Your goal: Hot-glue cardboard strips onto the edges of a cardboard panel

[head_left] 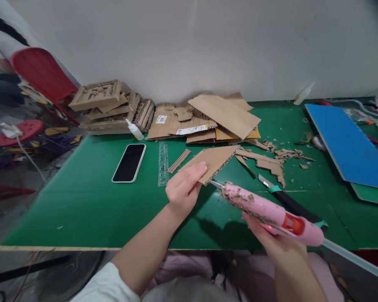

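Observation:
My left hand (pixel 184 188) grips a flat piece of corrugated cardboard (pixel 214 161) by its near edge, holding it just above the green table (pixel 82 201). My right hand (pixel 275 243) is wrapped round a pink hot glue gun (pixel 271 212), smeared with cardboard bits. The gun's metal nozzle (pixel 216 183) touches the cardboard's lower right edge. A clear glue stick (pixel 355 260) juts from the back of the gun.
A utility knife (pixel 286 199) lies just beyond the gun. A phone (pixel 129 162), a clear ruler (pixel 163 162) and a cardboard strip (pixel 179 160) lie left of the hands. Cardboard sheets (pixel 208 117) and scraps (pixel 271 161) pile at the back, with a blue board (pixel 349 147) on the right.

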The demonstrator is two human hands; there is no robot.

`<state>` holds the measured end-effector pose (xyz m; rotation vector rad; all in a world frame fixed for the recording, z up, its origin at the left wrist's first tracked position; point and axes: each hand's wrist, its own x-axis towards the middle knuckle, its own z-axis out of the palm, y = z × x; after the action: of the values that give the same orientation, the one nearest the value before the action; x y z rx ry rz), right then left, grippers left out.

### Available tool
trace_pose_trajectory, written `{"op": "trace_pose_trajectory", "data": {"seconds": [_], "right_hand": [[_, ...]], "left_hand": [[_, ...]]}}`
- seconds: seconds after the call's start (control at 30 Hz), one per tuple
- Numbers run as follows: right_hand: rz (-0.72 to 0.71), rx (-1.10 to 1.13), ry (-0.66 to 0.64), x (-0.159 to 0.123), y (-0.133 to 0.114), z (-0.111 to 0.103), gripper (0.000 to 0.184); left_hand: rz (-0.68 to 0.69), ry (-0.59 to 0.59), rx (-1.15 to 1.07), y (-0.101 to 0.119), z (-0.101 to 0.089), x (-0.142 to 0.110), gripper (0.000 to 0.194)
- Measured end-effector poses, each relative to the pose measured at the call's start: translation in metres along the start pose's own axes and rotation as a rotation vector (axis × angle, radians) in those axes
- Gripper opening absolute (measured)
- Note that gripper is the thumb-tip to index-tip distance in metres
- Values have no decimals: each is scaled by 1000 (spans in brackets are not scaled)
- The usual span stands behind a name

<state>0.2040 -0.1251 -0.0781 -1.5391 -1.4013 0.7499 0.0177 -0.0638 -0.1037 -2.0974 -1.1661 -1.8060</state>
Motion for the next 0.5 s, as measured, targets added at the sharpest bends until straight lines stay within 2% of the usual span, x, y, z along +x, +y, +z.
{"op": "trace_pose_trajectory", "data": {"seconds": [0.2,0.5], "right_hand": [[24,28,-6,2,-2,-1,35],[103,-79,51,2,-9,-6,28]], "left_hand": [[17,6,-24,-1,0,0,40],[14,-2,-21,-2,0,-1,42]]}}
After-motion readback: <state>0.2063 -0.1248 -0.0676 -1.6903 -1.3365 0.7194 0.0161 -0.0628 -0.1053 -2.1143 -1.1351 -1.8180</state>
